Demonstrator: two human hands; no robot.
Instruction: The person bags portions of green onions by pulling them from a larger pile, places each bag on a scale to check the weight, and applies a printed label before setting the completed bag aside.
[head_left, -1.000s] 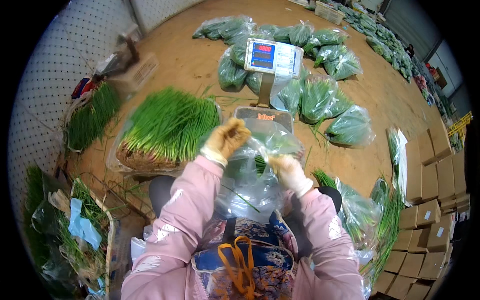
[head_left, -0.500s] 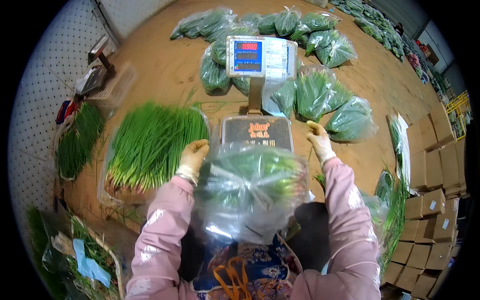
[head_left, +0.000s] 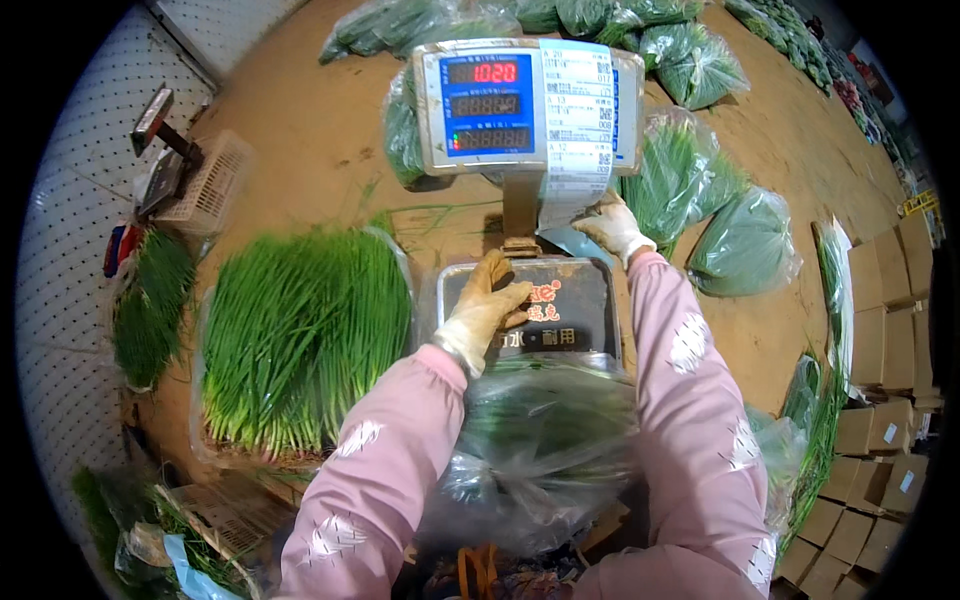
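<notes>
My right hand (head_left: 613,228), in a pale glove, pinches the lower end of a white label strip (head_left: 575,160) that hangs down the front of the scale display (head_left: 488,100). My left hand (head_left: 488,305), in a yellowed glove, hovers over the dark scale platform (head_left: 590,285); its fingers are loosely bent and apart, with nothing in them. A see-through plastic bag of green onions (head_left: 550,415) lies at the near side of the platform, between my forearms. The red figures on the display are lit.
Loose green onions (head_left: 305,340) fill a lined crate left of the scale. Several bagged bunches (head_left: 745,243) lie behind and to the right. A second scale (head_left: 165,150) stands on a basket at far left. Cardboard boxes (head_left: 880,310) are stacked at right.
My right hand has moved in to the label strip, and my left hand has come over the platform. The onion bag has gone from in front of me onto the scale's near side. The display figures changed.
</notes>
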